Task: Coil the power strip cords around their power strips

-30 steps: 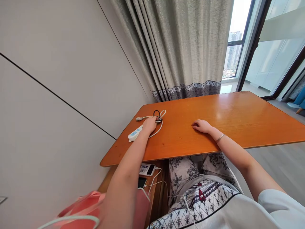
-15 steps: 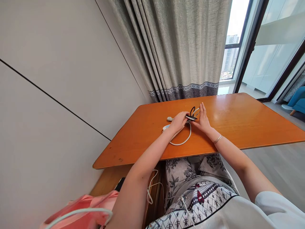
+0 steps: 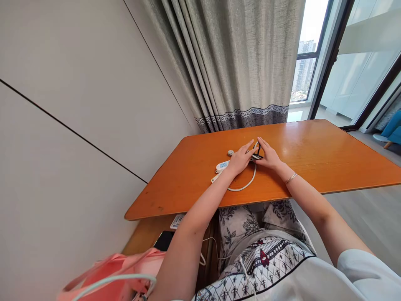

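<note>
A white power strip [image 3: 222, 166] with its white cord [image 3: 242, 187] lies near the middle of the orange wooden table [image 3: 313, 163]. The cord is bundled and bound by a black tie [image 3: 258, 152]. My left hand [image 3: 240, 159] rests on the bundle, fingers closed around it with the index finger stretched out. My right hand [image 3: 268, 156] meets it from the right, fingertips pinching the black tie. A white plug [image 3: 231, 152] pokes out behind my left hand.
A grey curtain [image 3: 238, 62] hangs behind the table, next to a window and a glass door. The plain wall runs along the left. Below the table edge sit a phone [image 3: 165, 240], a small white device [image 3: 177, 221], cables and a pink bag [image 3: 125, 271].
My left hand dragged the power strip and cord from the table's left side to the middle. My right hand came over and now pinches the black tie, which lies lower.
</note>
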Action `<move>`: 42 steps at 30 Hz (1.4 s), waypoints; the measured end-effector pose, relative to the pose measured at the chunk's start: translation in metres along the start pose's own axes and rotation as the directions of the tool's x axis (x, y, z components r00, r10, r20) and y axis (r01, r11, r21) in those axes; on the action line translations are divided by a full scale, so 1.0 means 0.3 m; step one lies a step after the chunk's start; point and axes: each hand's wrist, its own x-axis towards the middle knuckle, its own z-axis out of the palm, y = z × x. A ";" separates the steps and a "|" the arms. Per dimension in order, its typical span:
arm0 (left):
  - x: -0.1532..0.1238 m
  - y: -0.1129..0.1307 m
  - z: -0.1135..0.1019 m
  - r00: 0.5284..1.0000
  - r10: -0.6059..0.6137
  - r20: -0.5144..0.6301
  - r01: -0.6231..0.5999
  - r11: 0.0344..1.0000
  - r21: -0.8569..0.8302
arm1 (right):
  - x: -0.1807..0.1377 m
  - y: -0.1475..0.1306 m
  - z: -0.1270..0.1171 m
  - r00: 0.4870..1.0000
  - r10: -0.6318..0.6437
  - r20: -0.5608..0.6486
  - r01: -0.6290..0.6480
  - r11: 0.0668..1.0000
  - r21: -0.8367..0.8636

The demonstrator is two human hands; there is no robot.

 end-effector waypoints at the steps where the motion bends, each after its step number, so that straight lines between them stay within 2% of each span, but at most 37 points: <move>1: 0.001 -0.005 0.004 1.000 0.015 0.001 -0.015 1.000 -0.001 | 0.000 0.003 0.000 1.000 0.003 -0.003 -0.003 1.000 -0.003; 6: 0.005 -0.030 0.023 0.996 0.094 0.001 -0.094 0.995 -0.029 | 0.001 0.007 0.003 1.000 0.026 0.015 -0.026 0.999 -0.031; 14: 0.005 -0.042 0.025 0.989 0.135 0.065 -0.130 0.989 -0.075 | -0.003 -0.008 0.004 0.993 0.077 0.092 -0.061 0.984 -0.167; 24: 0.001 -0.038 0.004 0.987 0.125 0.098 -0.117 0.989 -0.091 | -0.006 -0.016 -0.003 0.982 0.093 0.166 -0.062 0.981 -0.182; 30: 0.006 -0.024 -0.010 0.992 0.115 0.047 -0.103 0.973 -0.208 | -0.006 -0.002 0.012 0.983 0.092 0.157 -0.065 0.983 -0.170; 33: 0.013 -0.031 -0.008 0.998 0.052 0.023 -0.044 0.962 -0.270 | -0.011 -0.006 0.009 0.978 0.103 0.180 -0.071 0.982 -0.177; 38: 0.031 -0.041 0.000 0.979 -0.204 0.018 0.195 0.900 -0.391 | -0.019 -0.012 0.008 0.976 0.066 0.209 -0.054 0.997 -0.061; 42: 0.040 -0.046 0.005 0.969 -0.248 0.004 0.222 0.860 -0.459 | -0.021 0.007 0.035 0.990 0.020 0.140 -0.037 0.992 0.121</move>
